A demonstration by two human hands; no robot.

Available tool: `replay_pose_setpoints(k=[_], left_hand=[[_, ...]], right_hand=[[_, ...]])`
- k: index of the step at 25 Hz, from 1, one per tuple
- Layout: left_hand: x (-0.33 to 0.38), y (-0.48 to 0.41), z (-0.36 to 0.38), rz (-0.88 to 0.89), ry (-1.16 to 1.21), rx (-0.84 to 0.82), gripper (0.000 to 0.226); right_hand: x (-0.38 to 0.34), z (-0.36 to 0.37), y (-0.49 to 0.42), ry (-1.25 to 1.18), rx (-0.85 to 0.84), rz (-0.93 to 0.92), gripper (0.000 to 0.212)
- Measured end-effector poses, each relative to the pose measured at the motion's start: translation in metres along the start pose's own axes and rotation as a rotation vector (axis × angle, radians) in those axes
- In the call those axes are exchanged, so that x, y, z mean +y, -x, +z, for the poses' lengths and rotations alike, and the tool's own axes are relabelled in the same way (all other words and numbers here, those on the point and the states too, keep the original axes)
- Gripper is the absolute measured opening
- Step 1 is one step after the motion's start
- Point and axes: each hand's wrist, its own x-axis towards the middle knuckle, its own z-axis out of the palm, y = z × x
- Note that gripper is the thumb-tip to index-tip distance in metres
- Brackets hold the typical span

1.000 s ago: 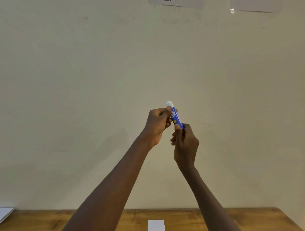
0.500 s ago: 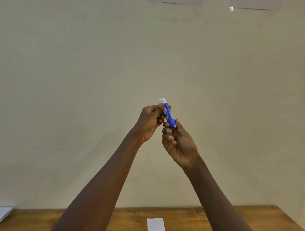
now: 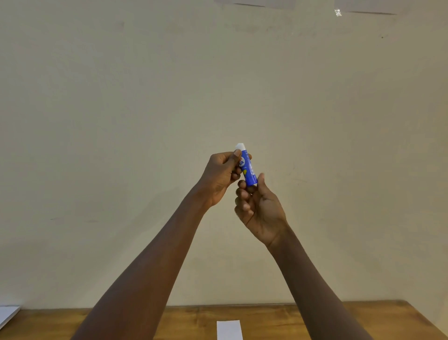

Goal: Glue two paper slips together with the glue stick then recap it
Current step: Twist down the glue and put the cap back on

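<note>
A blue glue stick (image 3: 247,167) with a white top end is held up in front of the wall, tilted slightly left at the top. My left hand (image 3: 219,176) grips its upper part between thumb and fingers. My right hand (image 3: 258,206) is palm-up below it, pinching the bottom end with thumb and fingertips. A white paper slip (image 3: 229,330) lies on the wooden table (image 3: 315,322) at the bottom edge, far below both hands. A second slip cannot be made out.
A plain beige wall fills most of the view. A white sheet (image 3: 8,314) lies at the table's far left edge. Pale papers (image 3: 257,3) are stuck at the top of the wall.
My right hand has turned palm-up and shifted its grip on the stick's bottom end. Both hands and the glue stick have drifted slightly left and upward.
</note>
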Motion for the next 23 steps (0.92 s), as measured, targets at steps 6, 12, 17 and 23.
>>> replay_pose_setpoints(k=[6, 12, 17, 23], left_hand=[[-0.001, -0.006, 0.011, -0.034, -0.055, 0.194, 0.030], [0.000, -0.008, 0.007, 0.001, -0.059, 0.160, 0.030], [0.003, -0.012, 0.012, -0.010, -0.170, 0.200, 0.039], [0.004, -0.008, 0.018, -0.060, -0.030, 0.279, 0.031]], right_hand=[[0.014, 0.002, -0.016, 1.210, 0.500, -0.691, 0.026], [-0.005, 0.003, -0.011, 0.326, 0.226, -0.145, 0.055], [0.002, 0.013, -0.018, 0.534, 0.389, -0.339, 0.042], [0.004, 0.008, -0.015, 1.048, 0.511, -0.651, 0.040]])
